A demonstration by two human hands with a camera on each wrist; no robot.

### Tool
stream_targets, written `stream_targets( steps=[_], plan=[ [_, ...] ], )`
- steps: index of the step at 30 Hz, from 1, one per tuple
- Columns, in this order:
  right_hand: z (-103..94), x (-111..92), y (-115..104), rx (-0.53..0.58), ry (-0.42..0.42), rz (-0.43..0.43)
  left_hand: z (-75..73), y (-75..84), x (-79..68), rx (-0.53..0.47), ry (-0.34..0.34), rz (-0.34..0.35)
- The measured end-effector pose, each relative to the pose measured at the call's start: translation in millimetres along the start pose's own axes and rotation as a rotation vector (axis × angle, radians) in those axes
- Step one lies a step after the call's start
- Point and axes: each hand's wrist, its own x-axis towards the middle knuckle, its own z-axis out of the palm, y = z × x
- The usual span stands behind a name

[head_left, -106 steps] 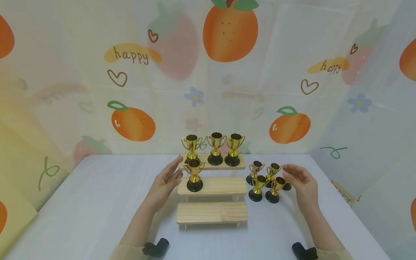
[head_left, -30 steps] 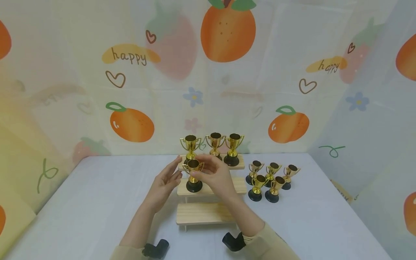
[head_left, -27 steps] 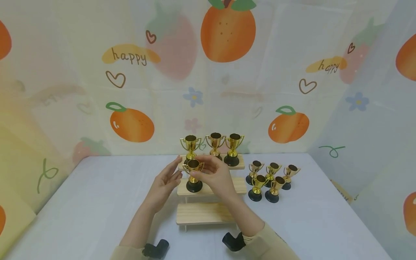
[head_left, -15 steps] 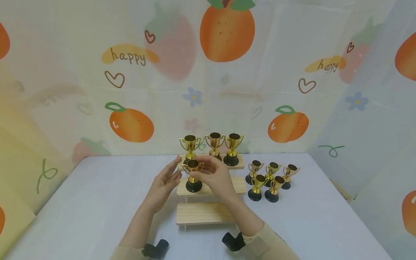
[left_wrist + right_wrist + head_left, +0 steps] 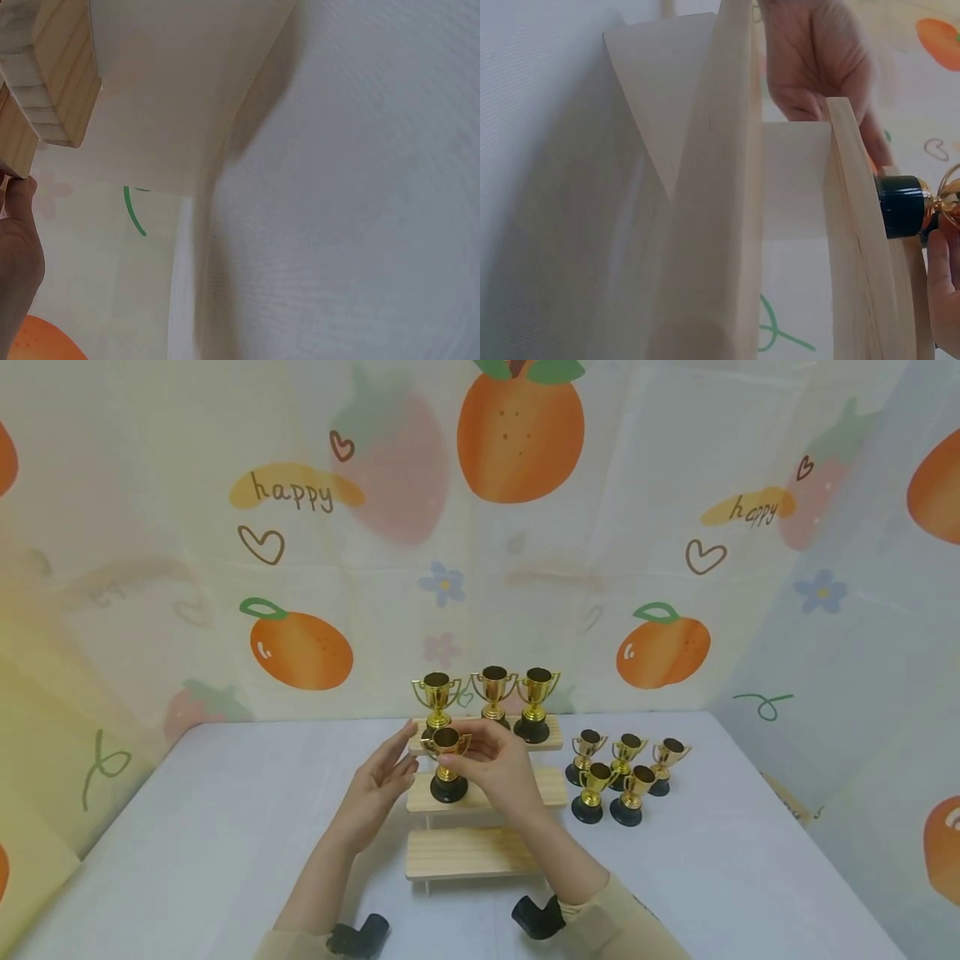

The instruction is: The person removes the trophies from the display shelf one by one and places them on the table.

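A small gold trophy cup (image 5: 448, 785) with a black base stands upright near the left end of the middle shelf of a three-step wooden stand (image 5: 476, 852). My right hand (image 5: 497, 768) pinches this trophy from its right side. In the right wrist view the base of the trophy (image 5: 901, 206) sits against the board, and part of the cup is cut off by the frame. At the stand's left end my left hand (image 5: 381, 785) has relaxed fingers. In the left wrist view, a finger of the left hand (image 5: 21, 247) touches the end of a board (image 5: 19, 146).
Three gold trophies (image 5: 537, 702) stand on the top shelf. Several smaller-looking trophies (image 5: 626, 777) are grouped on the white table (image 5: 225, 827) right of the stand. A fruit-print cloth (image 5: 525, 568) hangs behind.
Since 3.5 seconds ago my right hand has moved left from the trophy group to the trophy on the middle shelf. Over the last second both hands have stayed nearly still.
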Motion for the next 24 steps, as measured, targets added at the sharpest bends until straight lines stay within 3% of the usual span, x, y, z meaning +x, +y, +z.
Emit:
stream_targets(
  steps=[24],
  plan=[
    [-27.2,-13.1,-1.8,-0.009,0.073,0.020,-0.9,-3.0,0.4,0.001,0.005,0.000]
  ],
)
